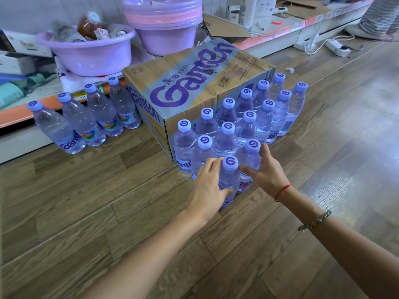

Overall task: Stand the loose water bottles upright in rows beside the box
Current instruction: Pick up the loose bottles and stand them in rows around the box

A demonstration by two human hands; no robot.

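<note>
Wood-plank floor (86,212): clear plastic water bottles with pale blue caps (248,124) stand upright in rows against the right side of the brown printed cardboard box (194,83); four more upright at its left.

Left hand (208,188) wraps the nearest front bottle (229,180); right hand (266,171) rests fingers on the neighbouring bottle (250,156), grip unclear.

No loose bottles visible; task looks nearly complete.

Hidden: bottle bases behind front rows, box's far side.
</note>
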